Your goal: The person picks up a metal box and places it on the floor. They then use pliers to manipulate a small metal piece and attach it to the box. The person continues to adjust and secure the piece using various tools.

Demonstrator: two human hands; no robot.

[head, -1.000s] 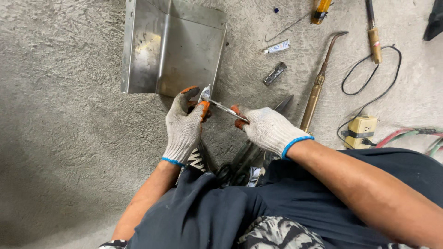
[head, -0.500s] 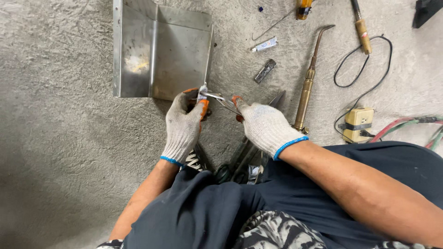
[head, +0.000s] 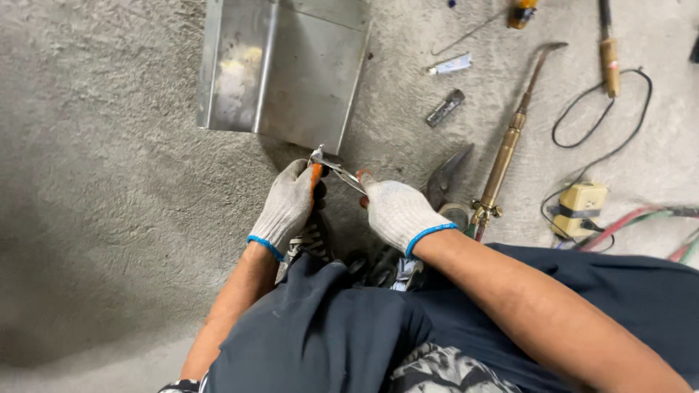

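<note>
light: even, dim-ish | glare: metal tray (head: 291, 73) | shadow: left floor | focus: sharp

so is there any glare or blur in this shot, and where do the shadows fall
Head view: sharp overall. Soft yellowish glare on the bent metal sheet. Light is even; a broad dim shadow darkens the concrete floor on the picture's left, and a deeper one lies under the left hand and right hand.

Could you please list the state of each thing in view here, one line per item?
Left hand in white knit glove: closed around orange-handled pliers.
Right hand in white knit glove: gripping the pliers' other end.
Bent shiny sheet-metal piece: resting on the concrete floor, edges folded up.
Brass torch: lying flat, untouched.
Black cable: loosely looped on the floor.
Dark metal snips: lying beside the right hand.
</note>
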